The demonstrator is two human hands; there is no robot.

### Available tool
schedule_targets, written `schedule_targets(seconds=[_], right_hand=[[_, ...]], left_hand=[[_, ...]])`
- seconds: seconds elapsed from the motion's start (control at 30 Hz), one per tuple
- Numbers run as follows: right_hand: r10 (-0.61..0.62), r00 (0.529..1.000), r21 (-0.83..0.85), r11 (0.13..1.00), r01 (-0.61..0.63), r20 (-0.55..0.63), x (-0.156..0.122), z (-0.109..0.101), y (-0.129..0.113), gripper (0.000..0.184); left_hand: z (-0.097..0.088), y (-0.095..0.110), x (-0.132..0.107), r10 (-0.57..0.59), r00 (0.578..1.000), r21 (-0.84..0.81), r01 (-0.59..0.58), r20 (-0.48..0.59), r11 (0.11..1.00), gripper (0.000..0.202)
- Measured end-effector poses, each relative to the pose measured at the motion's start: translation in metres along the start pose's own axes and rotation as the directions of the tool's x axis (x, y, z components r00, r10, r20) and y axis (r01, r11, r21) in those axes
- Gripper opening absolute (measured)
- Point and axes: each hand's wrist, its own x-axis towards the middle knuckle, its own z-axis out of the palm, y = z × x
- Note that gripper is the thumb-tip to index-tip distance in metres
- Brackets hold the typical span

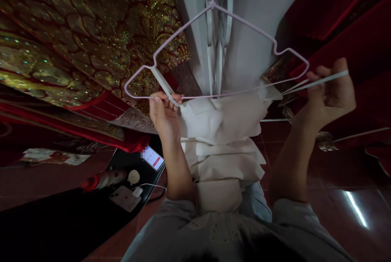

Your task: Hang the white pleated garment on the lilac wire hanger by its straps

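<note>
1. In front of the person, a pale lilac hanger (212, 5) stands upright in view, its lower bar running across the top of a white garment (210, 119) that falls in folds towards the lap.
2. At the hanger's left end, the left hand (166, 111) is mostly closed, thumb and fingers around the lower bar; the left strap (165, 83) slants from the hanger's notch down to the fingertips (whether they also pinch cloth, one cannot tell).
3. Beyond the other end, the right hand (331, 91) is partly curled and has hold of the right strap (331, 78), drawn out taut across the fingers, away from the garment and outside the hanger.
4. To the left hangs a gold sequined cloth (91, 22); below it, a lit phone (153, 158) lies on a black surface (61, 217), near a red-capped bottle (106, 180).
</note>
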Motion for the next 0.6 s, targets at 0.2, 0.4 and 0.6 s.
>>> schedule_targets(seconds=[0.2, 0.4, 0.6], right_hand=[[0.107, 0.974, 0.007, 0.994, -0.111, 0.197, 0.024, 0.011, -0.027, 0.030], [0.116, 0.825, -0.198, 0.980, -0.005, 0.553, 0.059, 0.042, -0.074, 0.025], [-0.190, 0.929, -0.013, 0.979, 0.205, 0.319, 0.048, 0.057, -0.095, 0.042]], left_hand=[[0.000, -0.004, 0.001, -0.007, 1.000, -0.051, 0.008, 0.021, 0.999, 0.052], [0.006, -0.005, -0.006, 0.018, 1.000, -0.099, -0.017, 0.012, 0.995, 0.051], [0.010, -0.002, -0.010, -0.027, 1.000, -0.052, 0.027, 0.003, 0.998, 0.048]])
